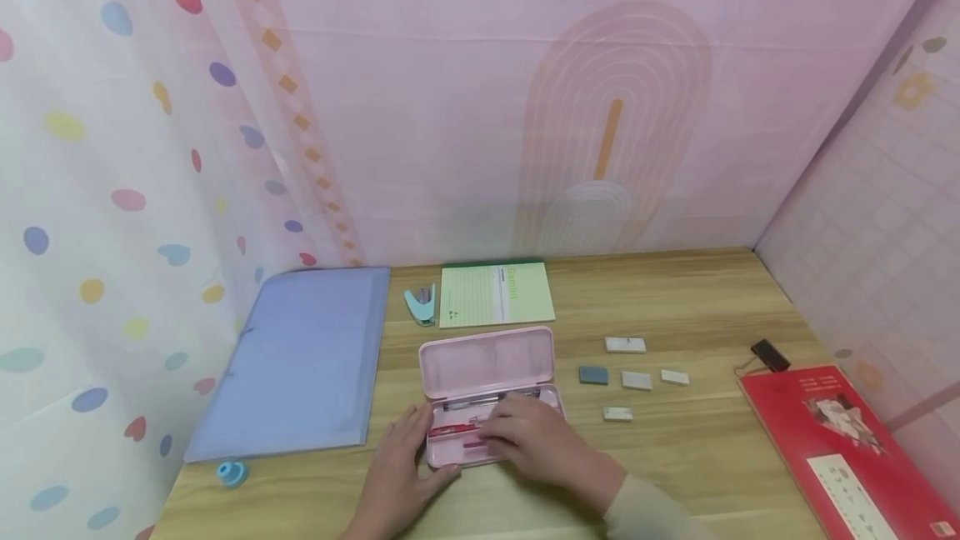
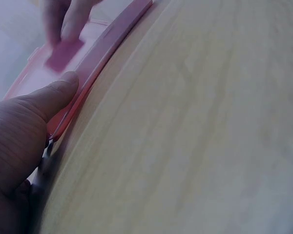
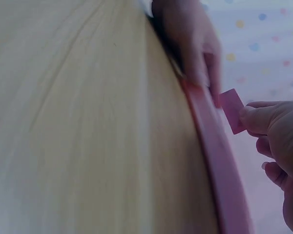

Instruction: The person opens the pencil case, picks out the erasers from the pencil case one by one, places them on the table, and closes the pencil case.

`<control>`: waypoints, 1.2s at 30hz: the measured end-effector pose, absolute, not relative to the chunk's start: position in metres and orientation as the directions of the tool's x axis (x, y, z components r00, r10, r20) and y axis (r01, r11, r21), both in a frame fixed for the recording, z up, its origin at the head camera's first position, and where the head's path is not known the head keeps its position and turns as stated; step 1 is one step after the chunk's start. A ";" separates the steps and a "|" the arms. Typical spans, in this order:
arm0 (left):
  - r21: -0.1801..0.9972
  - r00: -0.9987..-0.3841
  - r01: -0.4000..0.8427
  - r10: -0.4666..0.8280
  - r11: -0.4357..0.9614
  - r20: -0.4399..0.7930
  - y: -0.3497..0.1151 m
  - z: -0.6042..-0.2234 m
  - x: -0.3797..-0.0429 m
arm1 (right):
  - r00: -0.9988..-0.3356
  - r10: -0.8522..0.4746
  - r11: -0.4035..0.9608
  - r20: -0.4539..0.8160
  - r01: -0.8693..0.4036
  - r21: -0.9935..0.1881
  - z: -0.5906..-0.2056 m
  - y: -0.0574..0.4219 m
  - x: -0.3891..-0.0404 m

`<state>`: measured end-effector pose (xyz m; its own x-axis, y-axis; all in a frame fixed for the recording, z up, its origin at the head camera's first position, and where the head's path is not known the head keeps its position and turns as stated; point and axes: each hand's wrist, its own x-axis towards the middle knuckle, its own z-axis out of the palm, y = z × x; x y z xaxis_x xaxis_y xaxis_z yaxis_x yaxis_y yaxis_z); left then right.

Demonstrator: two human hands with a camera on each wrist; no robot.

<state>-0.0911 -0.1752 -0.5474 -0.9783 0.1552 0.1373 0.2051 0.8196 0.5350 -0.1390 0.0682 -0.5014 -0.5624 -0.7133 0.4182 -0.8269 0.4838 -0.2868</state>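
A pink pencil case (image 1: 487, 358) lies with its lid raised, pens (image 1: 452, 430) inside its tray. My left hand (image 1: 397, 473) holds the case at its near left corner; in the left wrist view the thumb (image 2: 58, 93) lies over the front rim. Above the tray, my right hand (image 1: 536, 440) pinches a small flat pink eraser (image 3: 232, 111) between thumb and fingertips. The same eraser (image 2: 64, 55) appears blurred in the left wrist view, over the case's front compartment. The right hand covers part of the tray in the head view.
Several erasers (image 1: 636, 380) lie right of the case. Behind it are a green notepad (image 1: 487, 294) and a blue stapler-like tool (image 1: 422, 307). A blue folder (image 1: 307, 357) and small blue object (image 1: 232, 473) lie left; a red book (image 1: 840, 440) and black binder clip (image 1: 770, 354) right.
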 end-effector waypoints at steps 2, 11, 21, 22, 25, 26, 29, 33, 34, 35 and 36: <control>0.537 -0.979 0.203 0.153 0.819 0.137 -0.175 -0.547 -0.091 | -0.582 -0.672 0.488 0.457 -0.813 -0.317 -0.499 0.090 -0.138; 0.532 -0.978 0.204 0.150 0.822 0.143 -0.177 -0.543 -0.091 | -0.752 -0.435 0.695 0.496 -0.630 -0.347 -0.503 0.210 -0.130; 0.526 -0.982 0.189 0.145 0.829 0.123 -0.179 -0.543 -0.091 | -0.917 -0.246 0.851 0.314 -0.359 -0.383 -0.511 0.279 -0.123; 0.529 -0.982 0.189 0.145 0.827 0.123 -0.178 -0.543 -0.091 | -0.919 -0.242 0.852 0.313 -0.355 -0.385 -0.511 0.281 -0.123; 0.536 -0.981 0.191 0.146 0.823 0.125 -0.177 -0.544 -0.091 | -0.917 -0.239 0.853 0.319 -0.355 -0.382 -0.513 0.285 -0.124; 0.537 -0.981 0.191 0.146 0.822 0.125 -0.177 -0.544 -0.091 | -0.916 -0.239 0.853 0.322 -0.357 -0.381 -0.514 0.286 -0.124; 0.541 -0.981 0.190 0.147 0.819 0.123 -0.175 -0.544 -0.091 | -0.912 -0.242 0.850 0.331 -0.364 -0.381 -0.515 0.288 -0.126; 0.538 -0.982 0.186 0.146 0.822 0.117 -0.174 -0.543 -0.091 | -0.916 -0.236 0.848 0.325 -0.358 -0.390 -0.516 0.290 -0.127; 0.538 -0.983 0.185 0.146 0.822 0.115 -0.174 -0.543 -0.091 | -0.919 -0.232 0.848 0.320 -0.352 -0.397 -0.516 0.290 -0.127; 0.537 -0.983 0.184 0.146 0.823 0.113 -0.173 -0.543 -0.091 | -0.924 -0.226 0.850 0.309 -0.342 -0.401 -0.516 0.290 -0.128; 0.538 -0.983 0.183 0.146 0.823 0.110 -0.173 -0.543 -0.091 | -0.929 -0.221 0.853 0.297 -0.331 -0.403 -0.516 0.290 -0.128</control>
<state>-0.0909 -0.1733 -0.5428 -0.9831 0.1460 0.1102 0.1825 0.8231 0.5377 -0.1281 0.2900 -0.5160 -0.9291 -0.2208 0.2965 -0.3314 0.8531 -0.4030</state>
